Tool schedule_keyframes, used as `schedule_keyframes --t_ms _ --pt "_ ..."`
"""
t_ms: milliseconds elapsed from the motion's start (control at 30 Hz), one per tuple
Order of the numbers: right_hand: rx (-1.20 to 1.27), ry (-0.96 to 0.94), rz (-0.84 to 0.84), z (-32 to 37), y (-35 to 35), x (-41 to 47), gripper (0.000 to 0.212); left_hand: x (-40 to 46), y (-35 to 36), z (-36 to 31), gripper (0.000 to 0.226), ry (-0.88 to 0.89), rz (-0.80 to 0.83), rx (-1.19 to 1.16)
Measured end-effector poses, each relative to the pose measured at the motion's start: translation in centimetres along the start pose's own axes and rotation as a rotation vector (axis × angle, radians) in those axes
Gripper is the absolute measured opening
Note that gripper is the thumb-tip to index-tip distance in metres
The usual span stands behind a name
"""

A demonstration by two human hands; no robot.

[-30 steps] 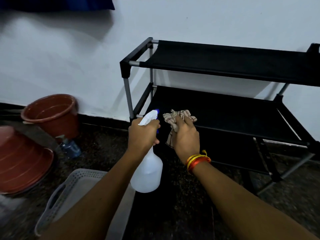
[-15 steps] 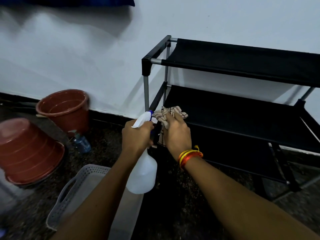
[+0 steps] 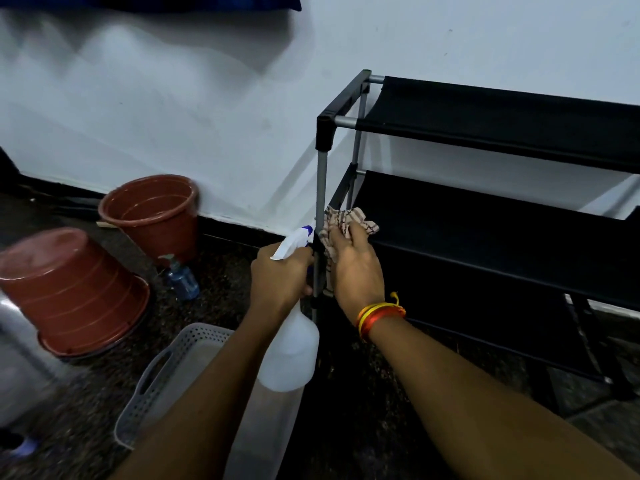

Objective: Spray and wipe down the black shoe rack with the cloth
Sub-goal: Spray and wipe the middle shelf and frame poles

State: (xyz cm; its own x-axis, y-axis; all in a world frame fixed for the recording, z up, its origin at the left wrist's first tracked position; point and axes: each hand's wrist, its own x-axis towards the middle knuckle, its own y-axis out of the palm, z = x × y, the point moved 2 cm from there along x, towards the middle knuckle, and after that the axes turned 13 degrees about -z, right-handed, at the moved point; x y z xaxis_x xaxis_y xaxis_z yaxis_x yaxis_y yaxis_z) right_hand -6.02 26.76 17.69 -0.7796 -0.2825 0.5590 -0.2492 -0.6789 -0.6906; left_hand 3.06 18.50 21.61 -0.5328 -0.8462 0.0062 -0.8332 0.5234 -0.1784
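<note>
The black shoe rack (image 3: pixel 485 209) fills the right of the frame against the white wall. At centre, the left hand (image 3: pixel 280 275) grips a white spray bottle (image 3: pixel 291 355) by its neck, while the right hand (image 3: pixel 356 271) bunches a checked cloth (image 3: pixel 341 220) against the rack's front left post. The cloth looks soft and light; the rack looks light enough to shift, so steady pressure along the tubes seems wise.

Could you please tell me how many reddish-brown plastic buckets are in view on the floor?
2. One reddish-brown plastic bucket stands upright against the white wall; the other lies tipped over, nearer the left edge. The frame's edges may hide more.
</note>
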Motion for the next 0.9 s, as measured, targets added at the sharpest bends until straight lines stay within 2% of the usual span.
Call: schedule_keyframes --t_ms 100,167,333,467,567,733,833,900 --pt "-0.043 -0.045 0.011 -0.1 0.2 -0.7 0.059 0.0 -0.2 0.1 0.019 -0.017 0.003 -0.016" --pt "0.012 -0.028 0.002 -0.1 0.1 -0.5 0.06 0.1 -0.5 0.1 0.021 -0.009 0.004 -0.02" --pt "0.21 0.008 -0.148 1.4 -1.0 1.4 0.053 0.1 -0.9 0.0 0.022 -0.012 0.001 -0.041" --pt "0.098 0.0 -0.083 0.9 -0.2 0.6 0.058 0.2 -0.9 0.1 0.019 -0.006 0.002 -0.048" --pt "0.013 -0.027 -0.041 0.3 0.4 -0.4 0.053 0.3 -0.8 0.3 0.021 -0.014 0.002 -0.051" --pt "0.325 0.194 -0.148 1.6 -2.0 1.9 0.042 0.5 -1.1 -0.1 0.014 -0.026 -0.023 -0.066" --pt "0.457 0.191 -0.28 3.3 -3.6 3.8 0.042 0.4 -1.2 -0.5 0.009 -0.034 -0.031 -0.085" --pt "0.491 0.17 -0.359 4.4 -4.5 5.0 0.042 0.4 -1.2 -0.5 0.017 -0.025 -0.041 -0.082"
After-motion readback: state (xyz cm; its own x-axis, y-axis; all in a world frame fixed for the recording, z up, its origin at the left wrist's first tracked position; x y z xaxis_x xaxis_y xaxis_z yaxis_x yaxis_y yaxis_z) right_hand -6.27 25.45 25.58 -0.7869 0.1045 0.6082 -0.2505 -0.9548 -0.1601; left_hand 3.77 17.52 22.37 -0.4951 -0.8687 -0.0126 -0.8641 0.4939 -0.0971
